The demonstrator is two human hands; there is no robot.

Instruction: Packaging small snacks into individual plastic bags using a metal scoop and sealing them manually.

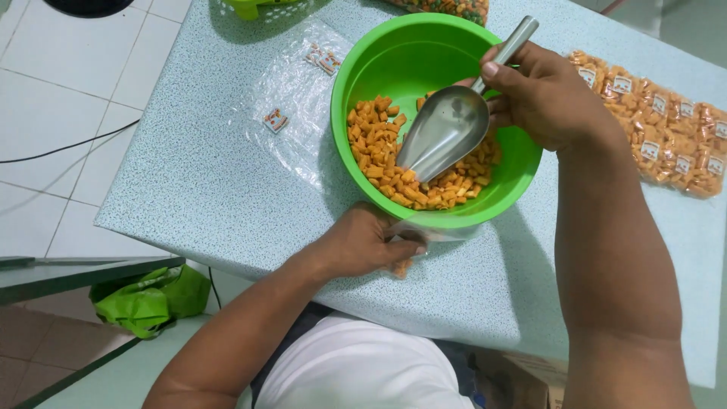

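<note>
- The right hand (541, 95) has its grip wrapped around the handle of a metal scoop (447, 129), thumb lying along the top of the handle.
- The scoop's rounded bowl tilts down into a green plastic bowl (379, 60), its front edge pushed into the heap of small orange snack pieces (379, 144) inside.
- The snack pieces lie along the near and left part of the bowl's floor; the far part of the floor is bare green.
- The green bowl stands on a pale speckled tabletop (204, 189), close to its near edge.
- The left hand (363, 242) rests at the near rim of the bowl, fingers closed on a small clear plastic bag (413, 235) held just under the rim; a few orange pieces show in the bag below the fingers.
- A loose stack of empty clear bags (295, 98) with small printed labels lies on the tabletop just left of the bowl.
- A row of filled, labelled snack packets (666, 136) lies on the tabletop to the right of the bowl, beyond the right wrist.
- A crumpled green plastic bag (151, 299) lies on the floor at the lower left, well apart from the bowl.
</note>
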